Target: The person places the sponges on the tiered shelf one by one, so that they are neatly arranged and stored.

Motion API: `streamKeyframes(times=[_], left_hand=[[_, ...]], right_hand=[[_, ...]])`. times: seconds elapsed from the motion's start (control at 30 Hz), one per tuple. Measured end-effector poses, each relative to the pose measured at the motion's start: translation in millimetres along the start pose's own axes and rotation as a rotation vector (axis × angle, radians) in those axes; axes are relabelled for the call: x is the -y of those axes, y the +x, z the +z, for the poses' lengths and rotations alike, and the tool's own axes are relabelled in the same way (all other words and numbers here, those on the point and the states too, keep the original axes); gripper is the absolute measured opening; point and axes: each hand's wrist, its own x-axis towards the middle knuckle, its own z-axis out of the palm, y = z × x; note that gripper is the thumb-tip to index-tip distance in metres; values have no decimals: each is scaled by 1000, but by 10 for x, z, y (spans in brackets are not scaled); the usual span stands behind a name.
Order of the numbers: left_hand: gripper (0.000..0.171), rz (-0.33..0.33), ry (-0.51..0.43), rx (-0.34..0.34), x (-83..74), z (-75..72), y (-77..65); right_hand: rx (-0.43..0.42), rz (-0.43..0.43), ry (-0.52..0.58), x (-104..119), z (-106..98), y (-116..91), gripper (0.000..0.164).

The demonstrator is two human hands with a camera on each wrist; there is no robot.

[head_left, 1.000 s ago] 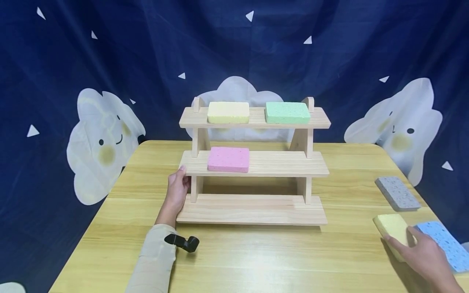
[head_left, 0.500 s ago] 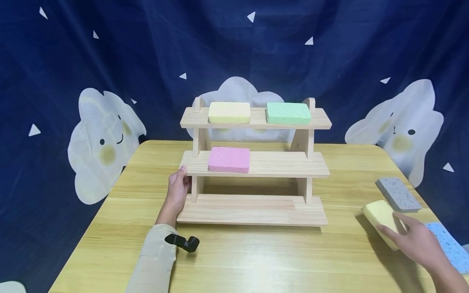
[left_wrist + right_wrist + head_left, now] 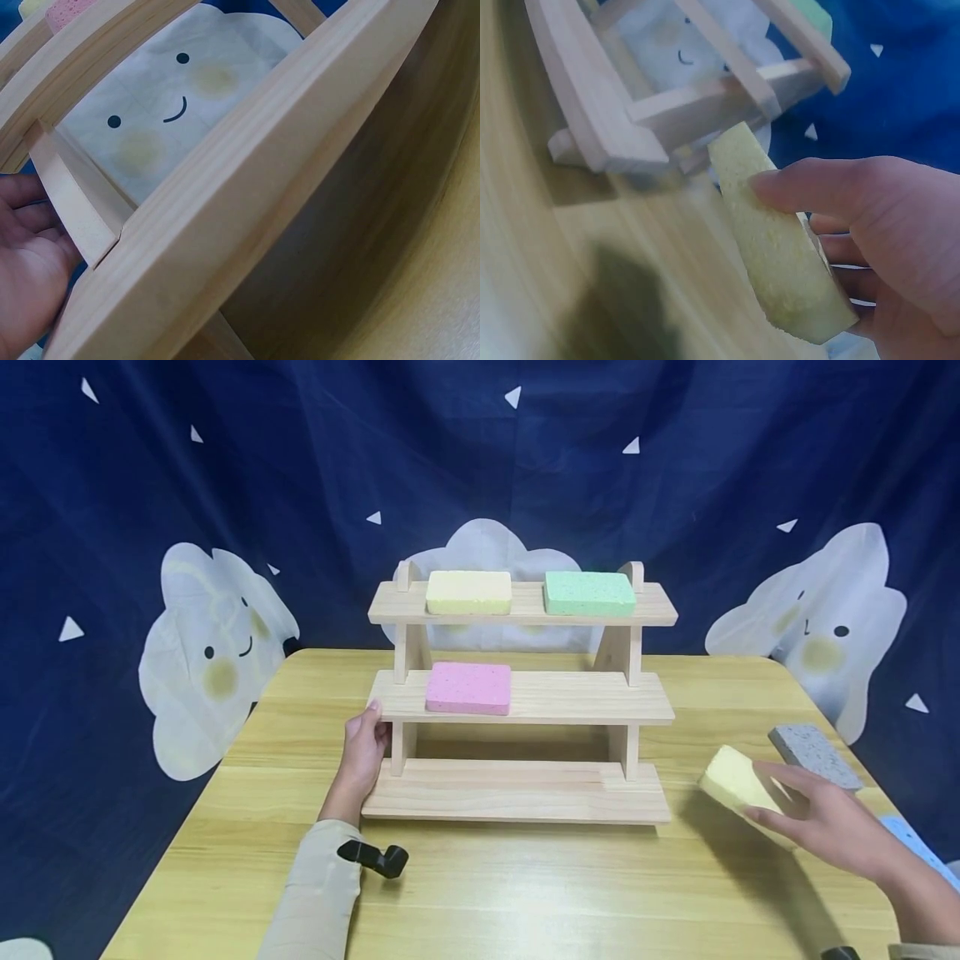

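Observation:
In the head view a three-tier wooden display shelf [image 3: 517, 789] stands mid-table. My left hand [image 3: 364, 752] grips its left end at the middle board, thumb at the board's edge; in the left wrist view the fingers [image 3: 37, 217] curl beside the side support. My right hand [image 3: 825, 814] pinches a yellow sponge [image 3: 738, 781] between thumb and fingers, tilted above the table to the right of the shelf. In the right wrist view the thumb presses one broad face of that sponge [image 3: 772, 255]. A pink sponge [image 3: 468, 688] lies on the middle board, left side.
On the top board sit a pale yellow sponge [image 3: 468, 592] and a green sponge [image 3: 588, 593]. A grey sponge [image 3: 813, 755] and a partly hidden blue sponge [image 3: 918, 847] lie at the wooden table's [image 3: 525, 893] right edge. A dark blue curtain [image 3: 315, 485] hangs behind.
My right hand has lifted the yellow sponge off the table beside the blue one and carried it left and upward, toward the shelf. The left hand has stayed in place.

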Motion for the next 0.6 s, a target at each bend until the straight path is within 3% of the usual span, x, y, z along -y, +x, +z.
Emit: streamKeyframes(times=[0.13,0.6], left_hand=[[32,-3,-6,-7,-1,1,-5],[29,-6,-21,-19,-5,15,14]], right_hand=[[23,-64,16,128,-47,75,61],[55,-212,-101,530,-202,351,60]])
